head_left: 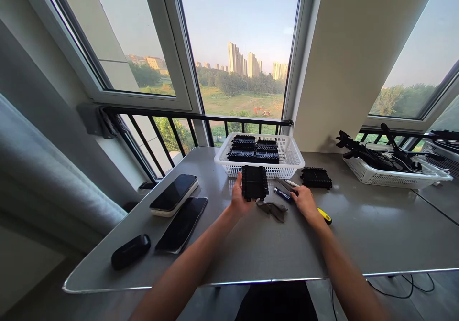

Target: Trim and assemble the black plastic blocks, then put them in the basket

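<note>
My left hand (241,197) holds up a black ridged plastic block (255,182) with toothed edges, just in front of a white basket (258,170). My right hand (305,200) is low over the table, its fingers closed among a few tools; what they grip is hidden. Beside its fingertips lie a dark marker-like stick (282,195) and a thin white stick (292,183). A yellow-and-black handle (324,215) sticks out from under the wrist. Between the hands lies a crumpled grey-brown cloth (273,210).
Several similar black blocks (254,150) sit in the basket, and another black block (316,177) lies to its right. Two phone-like devices (174,194) (182,225) and a black case (131,251) are at left. A basket of black parts and cables (390,168) stands right.
</note>
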A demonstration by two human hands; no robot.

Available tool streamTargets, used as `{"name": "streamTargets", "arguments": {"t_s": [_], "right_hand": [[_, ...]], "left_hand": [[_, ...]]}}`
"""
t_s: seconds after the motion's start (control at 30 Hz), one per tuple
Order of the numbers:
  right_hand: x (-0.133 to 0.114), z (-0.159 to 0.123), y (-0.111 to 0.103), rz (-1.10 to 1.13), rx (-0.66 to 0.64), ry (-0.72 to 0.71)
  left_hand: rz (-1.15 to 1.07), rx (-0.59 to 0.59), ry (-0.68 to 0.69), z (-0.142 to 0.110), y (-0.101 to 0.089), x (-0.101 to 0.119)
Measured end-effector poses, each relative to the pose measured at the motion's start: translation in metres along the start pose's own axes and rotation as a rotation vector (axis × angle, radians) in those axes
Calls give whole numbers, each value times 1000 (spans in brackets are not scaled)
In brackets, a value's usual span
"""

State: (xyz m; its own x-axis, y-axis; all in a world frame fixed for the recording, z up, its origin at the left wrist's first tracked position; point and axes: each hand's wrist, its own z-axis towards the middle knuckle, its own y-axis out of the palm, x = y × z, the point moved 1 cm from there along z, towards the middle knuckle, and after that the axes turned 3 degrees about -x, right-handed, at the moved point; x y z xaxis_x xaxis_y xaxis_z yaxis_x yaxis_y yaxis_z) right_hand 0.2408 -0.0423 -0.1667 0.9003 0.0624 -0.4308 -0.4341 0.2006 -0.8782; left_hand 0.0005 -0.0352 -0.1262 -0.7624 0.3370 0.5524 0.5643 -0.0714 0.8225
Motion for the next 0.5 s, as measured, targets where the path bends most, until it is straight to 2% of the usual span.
{"name": "streamTargets", "arguments": {"t_s": [0.23, 0.37, 0.5], "right_hand": [[-1, -1, 7, -13, -10, 0], [-6, -3, 1, -23, 4, 1], [-28, -8, -10, 15, 61, -125]], "left_hand": [[-42, -35, 2, -2, 3, 1], [-61, -59, 2, -1, 0, 2], [-69, -87, 3, -2, 0, 2]]}}
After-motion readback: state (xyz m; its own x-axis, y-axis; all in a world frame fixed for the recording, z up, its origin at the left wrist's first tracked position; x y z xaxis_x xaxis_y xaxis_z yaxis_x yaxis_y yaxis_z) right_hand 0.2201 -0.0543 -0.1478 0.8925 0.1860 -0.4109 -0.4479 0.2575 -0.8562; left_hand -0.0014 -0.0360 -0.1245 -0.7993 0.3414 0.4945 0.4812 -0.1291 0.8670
